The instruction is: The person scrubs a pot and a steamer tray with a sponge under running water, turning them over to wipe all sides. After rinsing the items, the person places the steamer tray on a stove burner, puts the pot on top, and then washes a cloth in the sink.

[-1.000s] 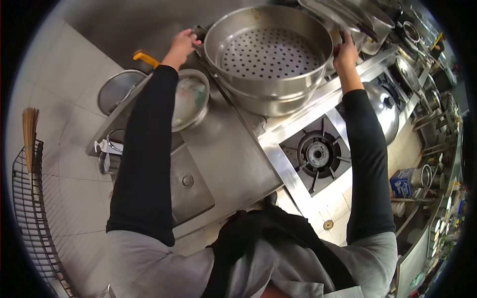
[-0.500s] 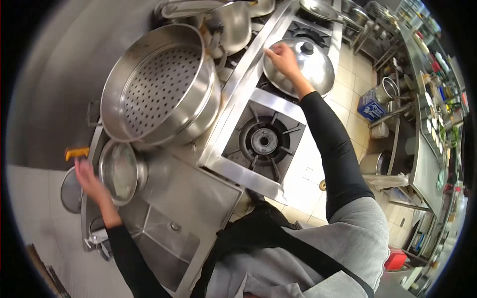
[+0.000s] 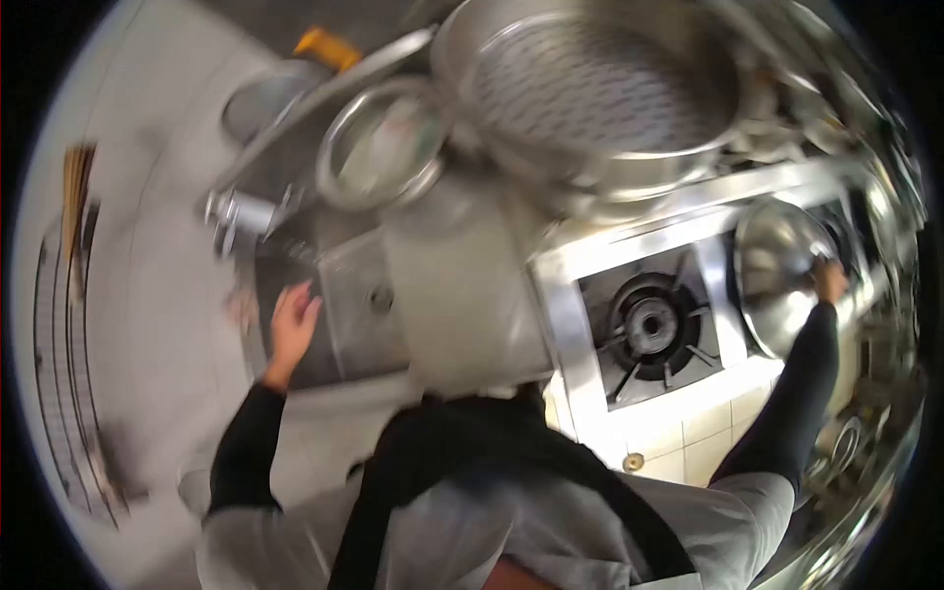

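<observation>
Over the left side of the metal sink [image 3: 364, 339], my left hand [image 3: 293, 323] is raised with its fingers apart and nothing in it. My right hand [image 3: 829, 279] is at the far right, its fingers closed round the dark knob of a domed steel lid [image 3: 777, 261]. That lid lies over the stove, right of an uncovered burner [image 3: 651, 324]. Behind the sink, a steel bowl [image 3: 383, 143] holds something pale that is too blurred to name.
A large perforated steamer pot [image 3: 600, 84] stands at the back. The faucet [image 3: 241, 211] is at the sink's left rear, with an orange object [image 3: 327, 47] beyond it. Long sticks [image 3: 74, 226] lean at the far left. Shelves with pots line the right edge.
The view has turned towards the sink. My left hand has moved from near the orange object to the sink's left side. My right hand has taken hold of the lid's knob.
</observation>
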`<act>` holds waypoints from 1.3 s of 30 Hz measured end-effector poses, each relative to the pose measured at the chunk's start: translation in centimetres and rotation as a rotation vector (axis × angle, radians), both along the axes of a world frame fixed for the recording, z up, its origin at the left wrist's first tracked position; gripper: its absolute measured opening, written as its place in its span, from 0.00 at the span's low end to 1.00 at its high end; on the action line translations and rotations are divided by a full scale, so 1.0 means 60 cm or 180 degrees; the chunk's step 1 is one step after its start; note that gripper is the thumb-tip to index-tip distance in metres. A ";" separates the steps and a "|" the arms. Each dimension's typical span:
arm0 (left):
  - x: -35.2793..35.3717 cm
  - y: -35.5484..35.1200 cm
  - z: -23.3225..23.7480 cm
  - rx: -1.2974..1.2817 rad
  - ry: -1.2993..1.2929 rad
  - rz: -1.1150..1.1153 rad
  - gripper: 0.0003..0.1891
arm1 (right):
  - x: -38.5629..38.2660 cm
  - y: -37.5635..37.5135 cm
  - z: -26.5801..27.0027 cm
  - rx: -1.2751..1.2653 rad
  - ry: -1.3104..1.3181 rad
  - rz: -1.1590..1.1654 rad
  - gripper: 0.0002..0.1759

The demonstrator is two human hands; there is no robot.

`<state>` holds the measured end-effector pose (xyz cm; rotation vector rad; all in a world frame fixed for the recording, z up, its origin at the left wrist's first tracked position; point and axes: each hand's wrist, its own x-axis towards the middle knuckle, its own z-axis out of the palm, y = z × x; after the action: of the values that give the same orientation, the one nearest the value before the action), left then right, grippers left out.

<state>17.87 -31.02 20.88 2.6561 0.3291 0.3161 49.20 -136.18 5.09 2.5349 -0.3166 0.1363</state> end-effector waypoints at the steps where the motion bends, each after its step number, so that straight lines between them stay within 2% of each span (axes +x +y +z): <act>1: -0.009 -0.041 -0.001 -0.0150 0.0033 -0.0070 0.17 | 0.042 -0.105 -0.095 0.0864 -0.0952 -0.0285 0.28; 2: -0.012 -0.090 0.003 -0.0037 0.0108 -0.0521 0.18 | 0.024 -0.026 -0.021 0.0615 -0.0052 -0.0441 0.40; 3: -0.017 -0.122 -0.029 -0.0004 -0.0046 -0.1206 0.21 | 0.029 -0.016 -0.015 0.1428 -0.0766 -0.0977 0.50; 4: -0.020 -0.170 -0.052 0.0026 0.0435 -0.1501 0.26 | 0.008 0.015 0.000 0.1723 -0.0873 -0.1029 0.51; 5: -0.021 -0.223 -0.081 -0.0506 0.0819 -0.1966 0.33 | 0.007 0.012 0.011 0.1776 -0.0451 -0.0875 0.52; 6: -0.020 -0.277 -0.122 -0.0770 0.0893 -0.2333 0.33 | -0.012 0.037 0.024 0.1675 -0.0642 -0.0843 0.53; 7: -0.014 -0.328 -0.164 -0.0559 0.0730 -0.2690 0.33 | -0.008 -0.008 0.004 0.1366 -0.0396 -0.0803 0.52; 8: -0.013 -0.362 -0.202 -0.0354 0.0545 -0.3076 0.33 | -0.022 0.001 0.024 0.1462 -0.0407 -0.0935 0.53; 9: -0.012 -0.379 -0.232 -0.0445 0.0581 -0.3070 0.33 | -0.046 0.019 0.069 0.1536 -0.0423 -0.1092 0.53; 10: 0.003 -0.389 -0.264 -0.0242 0.0366 -0.2983 0.32 | -0.102 0.134 0.148 0.1608 -0.1082 -0.1487 0.54; 11: 0.025 -0.392 -0.284 -0.0007 0.0105 -0.2890 0.31 | -0.114 0.089 0.157 0.1423 -0.1035 -0.1542 0.57; 13: 0.068 -0.320 -0.256 0.0171 0.0236 -0.2632 0.30 | -0.162 0.082 0.208 0.1329 -0.1442 -0.1393 0.58; 14: 0.086 -0.270 -0.266 0.0675 0.0099 -0.1945 0.29 | -0.193 0.080 0.240 0.1244 -0.1591 -0.1445 0.58; 15: 0.108 -0.209 -0.266 -0.0149 0.1127 -0.0670 0.29 | -0.210 0.036 0.252 0.1101 -0.1862 -0.1475 0.57; 16: 0.133 -0.116 -0.305 0.0813 -0.0307 -0.0482 0.29 | -0.243 0.040 0.286 0.1045 -0.1945 -0.1441 0.56; 17: 0.148 -0.023 -0.321 0.0347 0.0631 -0.0156 0.29 | -0.274 0.047 0.326 0.1000 -0.2062 -0.1404 0.55; 18: 0.140 0.008 -0.327 0.0321 0.0568 -0.0196 0.29 | -0.305 0.050 0.360 0.0963 -0.2192 -0.1275 0.54; 19: 0.133 0.025 -0.330 0.1284 0.0452 -0.0127 0.29 | -0.333 0.051 0.393 0.0933 -0.2339 -0.1144 0.53; 20: 0.135 0.027 -0.325 0.2250 0.0309 -0.0026 0.29 | -0.363 0.051 0.430 0.0985 -0.2239 -0.1095 0.47; 21: 0.141 -0.029 -0.306 0.1186 0.0098 -0.0546 0.28 | -0.389 0.083 0.467 0.1353 -0.2579 -0.0788 0.42; 23: 0.166 -0.205 -0.250 -0.0700 -0.0008 -0.1477 0.27 | -0.421 0.096 0.547 0.1422 -0.2685 -0.0862 0.39; 24: 0.198 -0.258 -0.265 0.0095 -0.0245 -0.2622 0.32 | -0.426 0.191 0.601 0.1279 -0.2658 -0.0925 0.36; 25: 0.238 -0.311 -0.287 0.0324 -0.0511 -0.2783 0.34 | -0.425 0.109 0.635 0.1697 -0.2797 -0.0306 0.43; 26: 0.273 -0.332 -0.306 0.0549 -0.0773 -0.2933 0.35 | -0.424 0.230 0.687 0.1660 -0.2617 -0.0630 0.27; 27: 0.297 -0.309 -0.305 0.0545 -0.0807 -0.2902 0.35 | -0.419 0.260 0.718 0.1820 -0.2667 -0.0189 0.28; 29: 0.352 -0.263 -0.294 0.0368 -0.0233 -0.1942 0.37 | -0.396 0.227 0.790 0.2689 -0.2317 0.0632 0.25; 30: 0.358 -0.219 -0.289 0.0450 -0.0178 -0.1764 0.38 | -0.392 0.301 0.823 0.2023 -0.2538 0.0623 0.28; 31: 0.341 -0.161 -0.283 0.0539 -0.0105 -0.1598 0.39 | -0.383 0.428 0.843 0.1361 -0.2727 0.0591 0.33; 32: 0.314 -0.109 -0.284 0.0681 -0.0210 -0.1432 0.39 | -0.370 0.514 0.848 0.1541 -0.2679 0.1173 0.33; 33: 0.285 -0.057 -0.286 0.0829 -0.0331 -0.1283 0.38 | -0.358 0.579 0.859 0.1366 -0.2680 0.0684 0.30; 34: 0.247 -0.017 -0.291 0.0800 -0.0547 -0.0800 0.34 | -0.350 0.669 0.856 0.1708 -0.2755 0.0641 0.28; 35: 0.207 0.031 -0.304 0.0409 0.0265 -0.0472 0.28 | -0.334 0.724 0.857 0.2002 -0.2884 0.0572 0.27; 36: 0.176 0.117 -0.355 -0.0207 0.2280 -0.0233 0.24 | -0.304 0.707 0.864 0.1448 -0.2465 0.1222 0.26; 37: 0.103 0.198 -0.462 0.0322 0.0991 -0.0682 0.21 | -0.263 0.670 0.874 0.0863 -0.1997 0.1826 0.26; 38: 0.065 0.198 -0.438 0.0743 0.1368 -0.0471 0.22 | -0.199 0.616 0.877 0.1160 -0.1772 0.2395 0.26; 39: 0.036 0.174 -0.422 0.0354 0.1262 0.0287 0.23 | -0.136 0.579 0.870 0.1492 -0.1482 0.2980 0.28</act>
<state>20.02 -20.57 -4.44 2.8083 0.5698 -0.1760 41.02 -101.45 57.29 2.8675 0.7816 1.1216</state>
